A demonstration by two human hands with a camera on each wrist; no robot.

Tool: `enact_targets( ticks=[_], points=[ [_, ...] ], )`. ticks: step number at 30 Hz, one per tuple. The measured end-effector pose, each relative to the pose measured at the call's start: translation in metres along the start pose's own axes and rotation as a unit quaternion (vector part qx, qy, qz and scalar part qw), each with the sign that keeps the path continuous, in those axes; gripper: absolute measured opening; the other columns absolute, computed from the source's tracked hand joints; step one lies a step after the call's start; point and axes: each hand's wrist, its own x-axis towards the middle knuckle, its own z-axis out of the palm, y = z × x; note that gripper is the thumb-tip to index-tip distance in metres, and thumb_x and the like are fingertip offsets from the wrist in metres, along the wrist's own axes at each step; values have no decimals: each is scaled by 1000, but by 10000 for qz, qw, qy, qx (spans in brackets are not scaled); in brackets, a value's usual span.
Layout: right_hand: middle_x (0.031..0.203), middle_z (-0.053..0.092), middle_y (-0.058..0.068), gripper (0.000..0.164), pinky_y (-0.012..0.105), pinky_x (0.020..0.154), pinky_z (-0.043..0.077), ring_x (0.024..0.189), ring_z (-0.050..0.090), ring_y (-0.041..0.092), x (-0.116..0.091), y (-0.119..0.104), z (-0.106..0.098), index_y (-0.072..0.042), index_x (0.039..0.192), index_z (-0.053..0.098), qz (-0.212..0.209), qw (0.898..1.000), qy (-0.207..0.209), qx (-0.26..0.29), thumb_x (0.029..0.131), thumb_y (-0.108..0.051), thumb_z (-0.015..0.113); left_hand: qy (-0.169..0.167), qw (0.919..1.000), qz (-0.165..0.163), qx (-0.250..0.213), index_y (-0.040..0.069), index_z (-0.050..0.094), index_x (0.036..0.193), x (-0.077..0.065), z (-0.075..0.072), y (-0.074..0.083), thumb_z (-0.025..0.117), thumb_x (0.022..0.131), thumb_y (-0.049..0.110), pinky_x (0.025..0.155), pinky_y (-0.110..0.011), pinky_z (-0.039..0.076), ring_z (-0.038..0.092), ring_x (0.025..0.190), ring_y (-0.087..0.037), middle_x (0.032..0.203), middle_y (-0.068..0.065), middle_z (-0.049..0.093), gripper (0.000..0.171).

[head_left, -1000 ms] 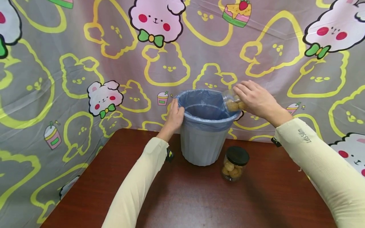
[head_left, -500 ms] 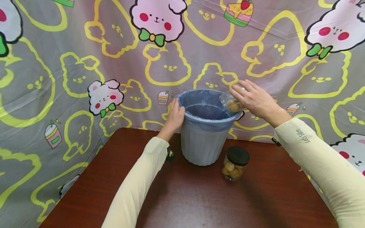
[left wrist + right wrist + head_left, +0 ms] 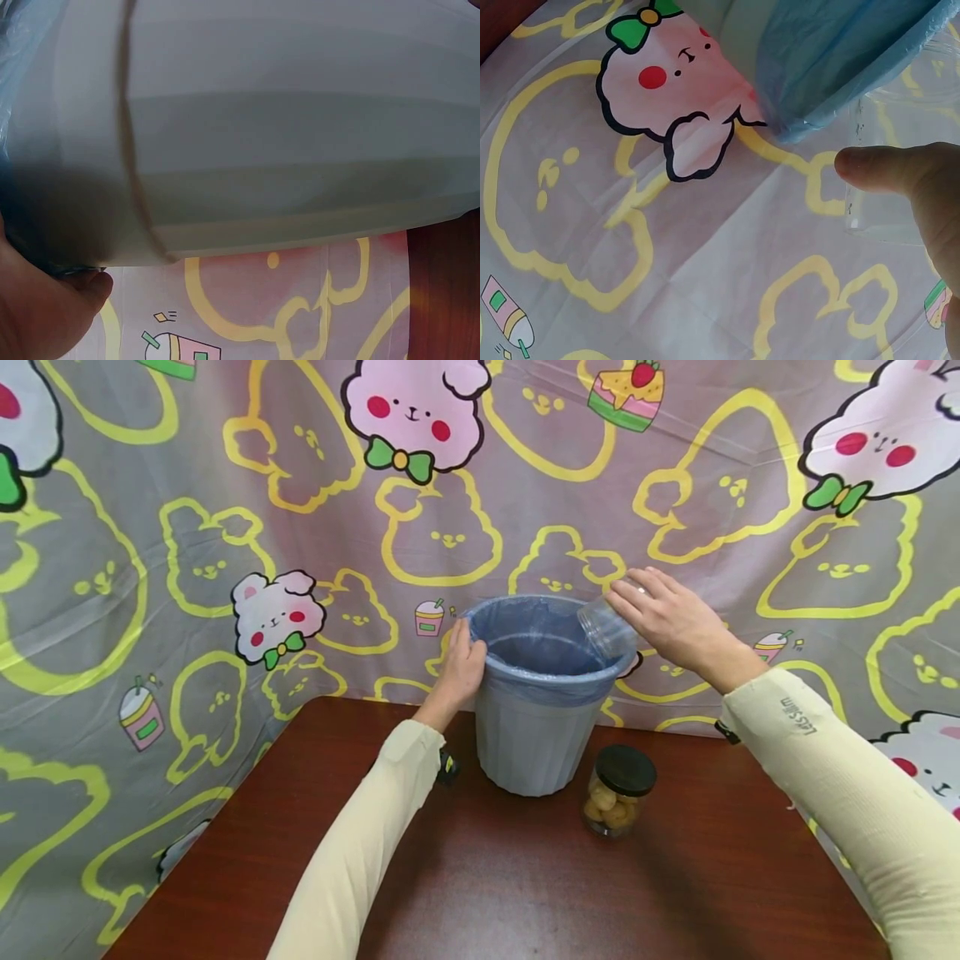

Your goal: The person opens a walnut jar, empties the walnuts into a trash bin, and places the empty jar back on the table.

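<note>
In the head view my left hand (image 3: 459,670) holds the near left rim of a grey trash can (image 3: 534,743) lined with a blue plastic bag (image 3: 525,647). In the left wrist view part of that hand (image 3: 49,311) shows at the rim, its other fingers hidden. My right hand (image 3: 667,618) grips a clear jar (image 3: 606,628), tilted with its mouth over the right side of the can. No contents show in this jar. The right thumb (image 3: 877,166) lies along the jar's clear side in the right wrist view.
A second clear jar (image 3: 611,810) with a black lid (image 3: 626,770) stands upright on the brown table (image 3: 480,893), right of the can, holding several round tan pieces. A patterned cloth (image 3: 300,527) hangs close behind the can.
The round tan pieces in the tilted jar are gone from it; the jar now looks see-through. Earlier my right hand shifted the jar slightly left over the can. My left hand stays put.
</note>
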Motion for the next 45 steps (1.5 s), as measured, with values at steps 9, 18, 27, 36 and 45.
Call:
enact_targets(
  ticks=[9, 18, 27, 36, 45],
  points=[
    [126, 50, 23, 70, 50, 103, 31, 118, 42, 44, 1, -1, 2, 7, 129, 49, 1, 10000, 8, -10, 65, 16, 74, -34, 10000, -4, -13, -4, 13, 149, 0, -1, -1, 29, 93, 22, 113, -34, 9, 7, 143, -22, 156, -18, 8, 64],
    [123, 51, 24, 62, 52, 100, 34, 116, 43, 45, 3, 2, 2, 7, 126, 49, 115, 9997, 224, 42, 69, 17, 69, -32, 10000, -67, 5, -3, 13, 149, 0, -2, 0, 29, 93, 22, 113, -33, 9, 7, 143, -22, 156, -17, 7, 64],
    [120, 53, 23, 58, 50, 99, 36, 114, 45, 44, 6, 3, -6, 8, 123, 51, -66, 9998, 148, 101, 69, 18, 70, -18, 10000, -57, -17, -3, 13, 149, 1, -3, 1, 29, 93, 23, 114, -35, 9, 8, 143, -23, 156, -16, 7, 64],
    [124, 52, 22, 60, 51, 97, 37, 114, 46, 43, 24, -8, -8, 7, 124, 50, -85, 9992, 340, 175, 68, 11, 72, 20, 9999, -91, -106, -2, 12, 150, 0, -3, 1, 30, 92, 24, 113, -34, 8, 8, 143, -23, 157, -16, 8, 66],
    [125, 51, 25, 73, 50, 98, 38, 115, 44, 42, 36, -16, 1, 7, 128, 48, 159, 9990, 367, 180, 61, 6, 79, 61, 10000, -67, -9, -3, 14, 149, -2, 1, 1, 29, 92, 22, 113, -33, 10, 9, 143, -23, 156, -16, 9, 64]
  ],
)
